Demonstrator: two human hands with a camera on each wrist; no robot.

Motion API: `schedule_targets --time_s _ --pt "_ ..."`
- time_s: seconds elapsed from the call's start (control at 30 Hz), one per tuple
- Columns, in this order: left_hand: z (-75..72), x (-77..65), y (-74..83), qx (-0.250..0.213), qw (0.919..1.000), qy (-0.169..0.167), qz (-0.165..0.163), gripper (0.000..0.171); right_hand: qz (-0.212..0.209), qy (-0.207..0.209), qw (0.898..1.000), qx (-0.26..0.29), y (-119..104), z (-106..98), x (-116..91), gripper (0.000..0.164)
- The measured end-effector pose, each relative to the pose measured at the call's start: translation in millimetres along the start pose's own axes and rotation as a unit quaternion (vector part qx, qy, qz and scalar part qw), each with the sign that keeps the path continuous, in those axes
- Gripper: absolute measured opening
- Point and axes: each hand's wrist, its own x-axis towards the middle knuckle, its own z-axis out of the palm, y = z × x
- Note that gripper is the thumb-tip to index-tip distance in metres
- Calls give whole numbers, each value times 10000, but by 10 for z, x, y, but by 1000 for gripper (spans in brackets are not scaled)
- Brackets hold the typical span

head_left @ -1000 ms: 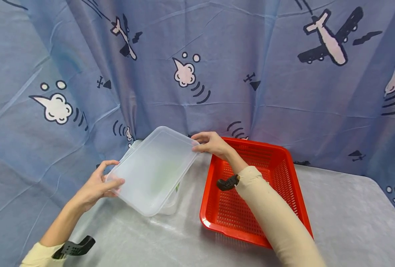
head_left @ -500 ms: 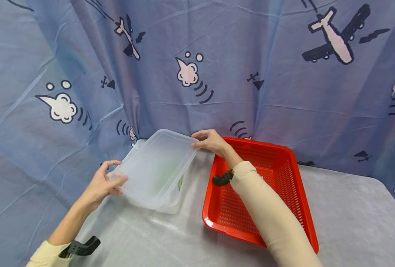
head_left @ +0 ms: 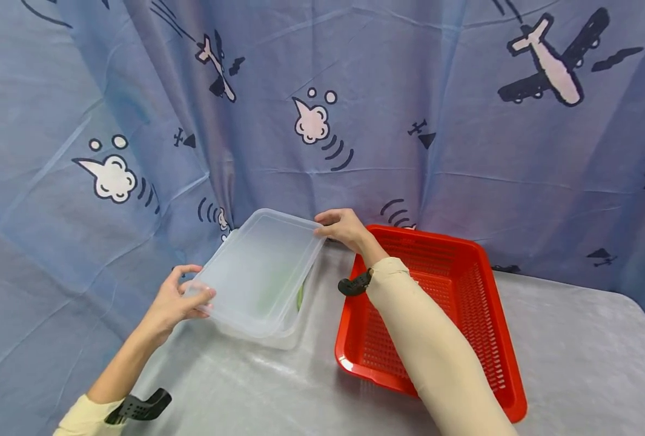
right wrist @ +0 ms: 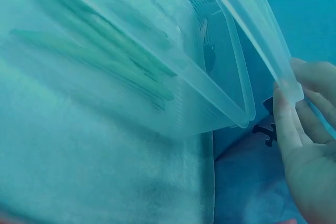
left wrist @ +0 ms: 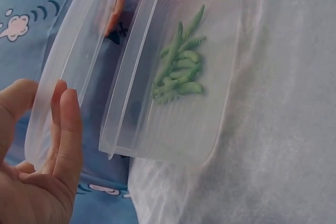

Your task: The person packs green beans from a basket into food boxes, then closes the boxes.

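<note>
A translucent plastic lid (head_left: 257,269) is held slantwise over a clear plastic box (head_left: 281,344), which stands on the table. My left hand (head_left: 172,303) pinches the lid's near left corner between thumb and fingers. At the far right corner, my right hand (head_left: 346,230) pinches the rim. Both wrist views show a gap between the lid and the box rim (left wrist: 131,66). Inside the box lie several slim green pods or peppers (left wrist: 178,66), seen through its wall; their exact kind is unclear. From the head view the lid covers most of the box.
A red perforated plastic basket (head_left: 436,242) stands to the right of the box, partly under my right forearm. The pale cloth-covered table (head_left: 562,339) extends beyond it. A blue curtain (head_left: 377,109) printed with planes and clouds hangs close behind and at the left.
Held in both hands, the lid has shifted slightly back over the box, and its near corner has moved away from me. More of the box's near right side shows. The head view has turned slightly.
</note>
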Motion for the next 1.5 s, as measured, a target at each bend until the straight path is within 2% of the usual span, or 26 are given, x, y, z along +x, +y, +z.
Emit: schedule_targets --time_s 0.33,0.47,0.73,0.83,0.97,1.03,1.37,1.5 --pt "129 13 -93 41 9997 1 -232 74 271 -71 9984 494 128 -46 30 49" --pt "170 25 -133 47 9998 -48 -188 73 322 30 9971 696 192 -53 37 49" --pt "220 32 -129 299 9990 -15 -326 70 374 161 9977 537 241 -56 75 45" --pt "218 30 -105 734 9968 114 -310 68 344 150 9981 492 228 -55 93 45" --pt "200 35 -86 1611 9861 318 -242 64 401 152 9976 539 211 -49 99 44" --pt "183 42 -96 1851 9817 385 -217 63 433 131 9975 545 204 -39 103 44" --pt "131 79 -206 1610 9847 652 -127 65 355 101 9986 381 181 6 148 44" --pt "134 71 -228 1461 9867 668 -242 65 360 128 9986 365 172 26 165 43"
